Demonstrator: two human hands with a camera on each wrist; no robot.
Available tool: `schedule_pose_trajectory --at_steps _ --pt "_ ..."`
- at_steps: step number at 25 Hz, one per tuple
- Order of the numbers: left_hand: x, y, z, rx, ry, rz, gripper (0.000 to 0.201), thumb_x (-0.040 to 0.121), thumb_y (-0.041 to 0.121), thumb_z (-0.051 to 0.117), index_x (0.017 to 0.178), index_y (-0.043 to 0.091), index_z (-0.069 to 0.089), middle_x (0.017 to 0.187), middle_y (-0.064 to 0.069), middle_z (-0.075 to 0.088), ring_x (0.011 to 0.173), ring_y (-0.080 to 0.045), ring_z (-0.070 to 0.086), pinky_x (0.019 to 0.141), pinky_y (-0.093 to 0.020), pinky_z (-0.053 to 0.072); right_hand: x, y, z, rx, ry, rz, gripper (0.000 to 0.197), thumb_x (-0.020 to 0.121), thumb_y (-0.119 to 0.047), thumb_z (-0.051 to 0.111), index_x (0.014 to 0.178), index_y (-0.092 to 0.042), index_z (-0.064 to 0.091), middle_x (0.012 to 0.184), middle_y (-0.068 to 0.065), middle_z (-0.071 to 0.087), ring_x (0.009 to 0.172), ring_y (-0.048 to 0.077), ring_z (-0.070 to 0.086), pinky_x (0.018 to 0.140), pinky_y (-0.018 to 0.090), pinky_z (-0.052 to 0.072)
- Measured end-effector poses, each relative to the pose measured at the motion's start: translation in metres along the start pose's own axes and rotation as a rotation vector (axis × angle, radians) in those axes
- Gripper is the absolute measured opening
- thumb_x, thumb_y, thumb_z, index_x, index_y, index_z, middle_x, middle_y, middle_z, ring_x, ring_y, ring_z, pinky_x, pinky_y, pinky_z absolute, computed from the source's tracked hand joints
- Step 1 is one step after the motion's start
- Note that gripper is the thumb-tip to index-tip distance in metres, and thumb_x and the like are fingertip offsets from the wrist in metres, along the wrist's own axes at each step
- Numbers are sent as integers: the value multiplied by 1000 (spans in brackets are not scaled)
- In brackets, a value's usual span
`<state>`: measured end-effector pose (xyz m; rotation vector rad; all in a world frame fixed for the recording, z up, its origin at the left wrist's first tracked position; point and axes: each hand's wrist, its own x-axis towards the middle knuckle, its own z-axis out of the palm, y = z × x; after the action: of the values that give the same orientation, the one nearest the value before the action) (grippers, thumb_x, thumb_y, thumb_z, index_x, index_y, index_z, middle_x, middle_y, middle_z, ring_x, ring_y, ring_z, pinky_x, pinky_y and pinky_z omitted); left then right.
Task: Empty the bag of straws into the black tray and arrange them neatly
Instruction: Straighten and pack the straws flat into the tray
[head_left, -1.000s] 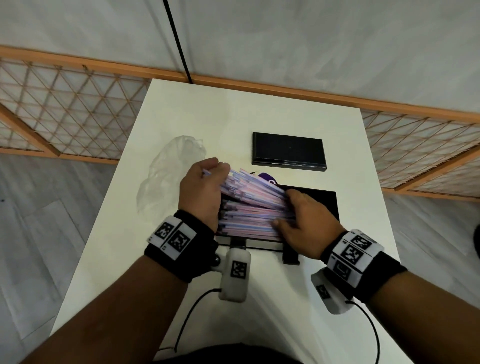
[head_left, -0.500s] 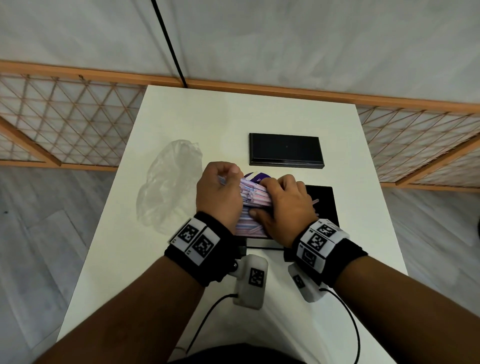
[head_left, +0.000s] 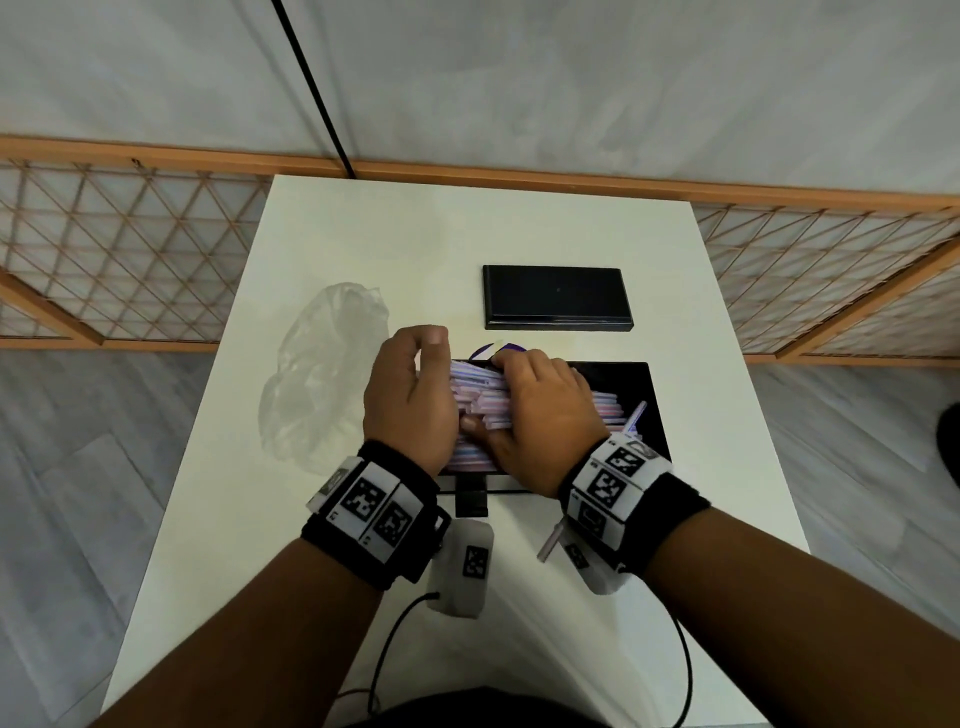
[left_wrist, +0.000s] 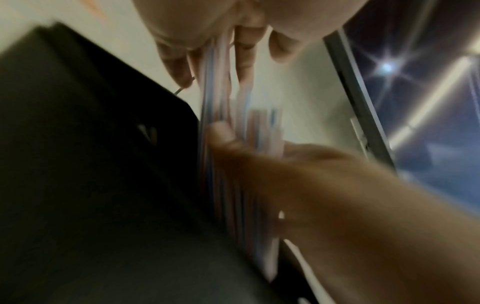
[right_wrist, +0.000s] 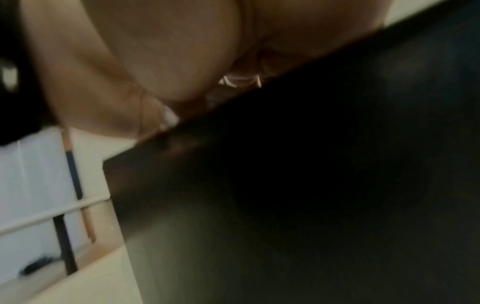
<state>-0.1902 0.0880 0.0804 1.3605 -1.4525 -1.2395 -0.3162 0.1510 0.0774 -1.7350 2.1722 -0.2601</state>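
A thick bundle of pink, white and blue straws (head_left: 475, 397) lies across the left part of the black tray (head_left: 635, 382). My left hand (head_left: 410, 397) cups the bundle's left ends, and in the left wrist view straws (left_wrist: 215, 92) run between its curled fingers (left_wrist: 179, 63). My right hand (head_left: 543, 421) grips the middle of the bundle, fingers over the top and thumb (left_wrist: 221, 131) at the near side. More straws (head_left: 605, 408) lie in the tray to the right of that hand. One straw (head_left: 550, 543) lies on the table by my right wrist.
The empty clear plastic bag (head_left: 322, 374) lies crumpled on the white table (head_left: 363, 239), left of my hands. A second flat black tray (head_left: 558, 299) sits behind the first. Something purple (head_left: 511, 347) shows at the tray's far edge. Cables trail at the near table edge.
My right hand slid left along the bundle until it met the left hand, squeezing the spread straws together. A loose straw now lies on the table near my right wrist.
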Motion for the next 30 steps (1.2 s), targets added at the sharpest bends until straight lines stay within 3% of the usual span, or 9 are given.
schedule_pose_trajectory --at_steps 3,6,8,13,17,20,22,25,30 --pt "-2 -14 -5 76 -59 -43 47 95 51 39 121 19 61 123 1 65 112 -17 58 103 -34 44 -11 18 -22 128 50 -42 68 71 -66 54 123 -23 51 115 -1 56 107 22 52 95 40 43" --pt "-4 -24 -6 70 -54 -82 46 99 46 44 131 16 59 125 3 63 114 -14 57 109 -38 44 -27 46 -46 235 -9 -96 32 77 -33 56 103 -17 66 98 0 63 94 21 57 87 36 45" --pt "-5 -23 -4 48 -51 -103 55 94 51 42 133 16 59 128 3 63 118 -15 57 111 -39 43 -36 64 -46 205 -115 -114 36 71 -27 55 102 -19 72 98 -3 66 93 18 58 87 35 47" --pt "-9 -16 -1 112 -243 -193 68 103 56 30 161 22 21 164 6 28 151 -12 27 114 -18 16 -41 64 -16 84 -108 -153 53 73 -51 54 114 -21 69 102 -1 65 96 20 61 88 34 51" --pt "-8 -22 -4 187 -338 -197 100 81 83 15 162 25 3 170 9 4 156 -8 4 128 -39 4 -36 59 -13 71 -15 -145 62 75 -67 55 111 -19 67 102 -1 62 94 21 58 85 35 50" --pt "-5 -29 -6 168 -354 -219 116 65 89 10 161 25 -4 169 11 -1 155 -6 -1 128 -42 2 -30 64 -12 -56 -129 -57 80 75 -79 39 126 -21 60 119 1 59 107 25 56 94 41 48" --pt "-5 -30 -4 184 -368 -211 116 66 89 8 161 24 -6 169 11 -3 155 -6 -2 128 -42 1 -29 62 -6 -64 -187 -80 74 82 -73 32 128 -22 59 119 3 57 109 28 56 94 43 48" --pt "-5 -28 -2 213 -358 -232 104 77 84 10 161 23 -7 170 8 -2 156 -9 1 128 -42 3 -26 63 -4 5 -75 -69 55 87 -53 38 123 -18 61 111 5 57 102 31 55 91 44 47" --pt "-10 -28 0 124 -300 -267 90 90 70 15 162 19 1 170 3 9 154 -13 15 115 -19 10 -17 55 1 -127 -168 40 69 80 -71 34 134 -31 46 123 -2 51 113 25 47 99 41 39"
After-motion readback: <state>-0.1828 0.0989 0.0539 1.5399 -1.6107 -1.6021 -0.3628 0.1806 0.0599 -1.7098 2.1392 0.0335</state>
